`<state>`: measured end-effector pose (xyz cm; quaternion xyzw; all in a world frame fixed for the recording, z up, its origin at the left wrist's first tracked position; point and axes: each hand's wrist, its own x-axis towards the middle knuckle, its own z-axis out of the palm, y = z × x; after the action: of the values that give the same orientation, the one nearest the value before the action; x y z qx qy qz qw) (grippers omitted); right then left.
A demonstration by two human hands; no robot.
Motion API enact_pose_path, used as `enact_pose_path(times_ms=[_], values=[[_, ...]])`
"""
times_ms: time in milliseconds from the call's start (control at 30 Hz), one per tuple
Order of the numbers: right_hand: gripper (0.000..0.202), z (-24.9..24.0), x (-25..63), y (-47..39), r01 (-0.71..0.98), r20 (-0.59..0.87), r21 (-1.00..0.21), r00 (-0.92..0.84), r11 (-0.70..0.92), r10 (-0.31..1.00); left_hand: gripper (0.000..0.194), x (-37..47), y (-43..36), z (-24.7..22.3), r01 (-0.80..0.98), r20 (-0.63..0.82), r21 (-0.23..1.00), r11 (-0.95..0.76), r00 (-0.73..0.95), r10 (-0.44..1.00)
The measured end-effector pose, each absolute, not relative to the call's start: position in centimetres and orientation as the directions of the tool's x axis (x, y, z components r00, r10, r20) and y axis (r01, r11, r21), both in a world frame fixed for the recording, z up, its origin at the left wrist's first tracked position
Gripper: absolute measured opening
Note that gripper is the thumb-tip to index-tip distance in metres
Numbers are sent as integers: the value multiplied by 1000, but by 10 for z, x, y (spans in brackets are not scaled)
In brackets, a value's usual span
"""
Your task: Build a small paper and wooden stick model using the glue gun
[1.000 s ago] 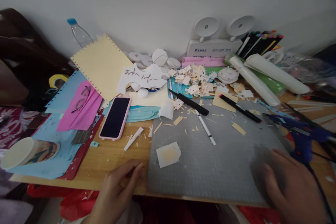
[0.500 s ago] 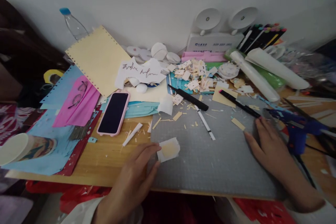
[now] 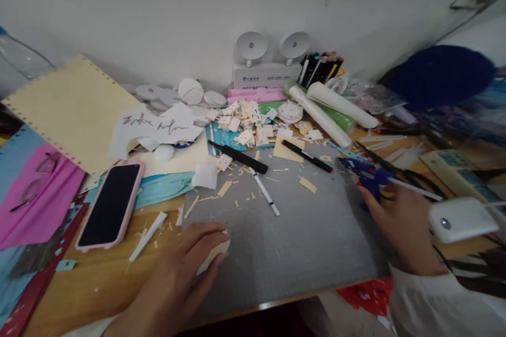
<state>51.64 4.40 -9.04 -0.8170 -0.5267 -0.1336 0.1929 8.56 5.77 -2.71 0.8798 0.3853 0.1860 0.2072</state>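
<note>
Near the front of the grey cutting mat (image 3: 300,237), my left hand (image 3: 185,260) pinches a small white piece with a beige patch (image 3: 213,255) between thumb and fingers. On the right, my right hand (image 3: 399,221) is at the blue glue gun (image 3: 366,174), its fingers around the handle, partly hidden by the hand. A white glue stick (image 3: 415,188) juts from the gun's back. Beyond the mat's middle lie a black pen (image 3: 241,157), a thin white pen (image 3: 264,192), a black marker (image 3: 307,156) and beige scraps (image 3: 307,185).
A pink-cased phone (image 3: 112,205) lies on the left. Small cut-out pieces (image 3: 249,121) are heaped at the back, before a white twin-lamp unit (image 3: 266,75). White rolls (image 3: 322,116) are right of them. A white device (image 3: 462,219) and black scissors (image 3: 419,176) lie far right.
The view has turned right. My right hand has moved from the mat to the glue gun. My left hand has closed on the small white piece, which lay flat at its fingertips before.
</note>
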Motion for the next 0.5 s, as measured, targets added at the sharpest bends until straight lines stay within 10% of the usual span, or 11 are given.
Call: enact_pose_path(times_ms=[367, 500], values=[[40, -63, 534, 10, 839, 363, -402, 514, -367, 777, 33, 230, 153, -28, 20, 35, 281, -960, 999, 31], [38, -69, 538, 18, 879, 352, -368, 432, -302, 830, 39, 263, 165, -37, 15, -19, 263, -965, 1000, 11]])
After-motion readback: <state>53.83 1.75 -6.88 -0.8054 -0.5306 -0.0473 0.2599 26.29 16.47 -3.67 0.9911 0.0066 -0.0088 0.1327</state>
